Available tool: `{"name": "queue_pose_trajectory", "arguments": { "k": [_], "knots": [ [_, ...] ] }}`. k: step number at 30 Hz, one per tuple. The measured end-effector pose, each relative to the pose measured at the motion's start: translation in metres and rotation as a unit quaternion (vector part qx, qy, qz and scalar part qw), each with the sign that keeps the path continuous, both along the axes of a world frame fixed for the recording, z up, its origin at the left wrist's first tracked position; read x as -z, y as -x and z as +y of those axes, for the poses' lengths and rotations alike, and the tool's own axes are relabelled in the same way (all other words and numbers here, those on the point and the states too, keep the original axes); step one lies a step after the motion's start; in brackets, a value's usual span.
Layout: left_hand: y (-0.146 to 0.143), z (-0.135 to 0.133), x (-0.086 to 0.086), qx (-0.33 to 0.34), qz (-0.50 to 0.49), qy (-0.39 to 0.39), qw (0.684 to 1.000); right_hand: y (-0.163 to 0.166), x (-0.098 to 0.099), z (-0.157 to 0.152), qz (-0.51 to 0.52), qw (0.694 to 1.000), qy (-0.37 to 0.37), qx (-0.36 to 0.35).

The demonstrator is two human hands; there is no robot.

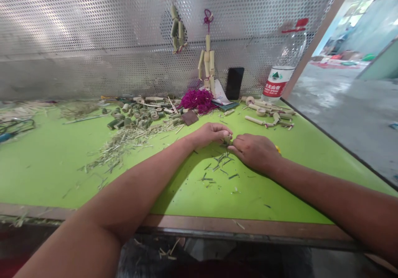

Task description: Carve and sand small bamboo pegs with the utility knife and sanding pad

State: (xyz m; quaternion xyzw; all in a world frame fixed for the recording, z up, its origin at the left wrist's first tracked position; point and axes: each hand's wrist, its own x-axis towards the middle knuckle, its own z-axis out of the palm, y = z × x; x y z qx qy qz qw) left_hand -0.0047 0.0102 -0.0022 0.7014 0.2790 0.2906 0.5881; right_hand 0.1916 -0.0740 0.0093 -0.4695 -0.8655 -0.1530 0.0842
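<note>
My left hand (208, 135) and my right hand (255, 153) meet above the green tabletop (46, 166). Between their fingertips sits a small bamboo piece (228, 139), pinched by my left fingers and partly hidden. My right fingers curl in against it from the other side. A bit of yellow (277, 148) shows under the heel of my right hand, perhaps a tool handle. Dark green bamboo slivers (220, 162) lie on the table below my hands. A pile of pale fibrous shavings (118, 147) lies to the left of my left hand.
Cut bamboo tubes (137, 114) and longer bamboo pieces (264, 112) lie at the back, near magenta fibre (197, 101). Bamboo figures (207, 62) stand and hang at a perforated metal panel (77, 25), beside a phone (234, 83) and a plastic bottle (280, 73). The table's wooden front edge (236, 228) runs below.
</note>
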Motion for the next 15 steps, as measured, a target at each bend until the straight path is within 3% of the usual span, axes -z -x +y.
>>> {"name": "queue_pose_trajectory", "arguments": {
  "k": [7,15],
  "knots": [
    [-0.0014,-0.0024,-0.0031,-0.006,0.006,0.008,1.000,-0.0065,-0.0005,0.0028,0.028,0.997,-0.074,0.016],
    [0.0001,0.0018,0.0005,-0.001,0.004,0.007,1.000,-0.0007,0.0003,-0.0011,-0.019,1.000,0.009,0.006]
  ]
}}
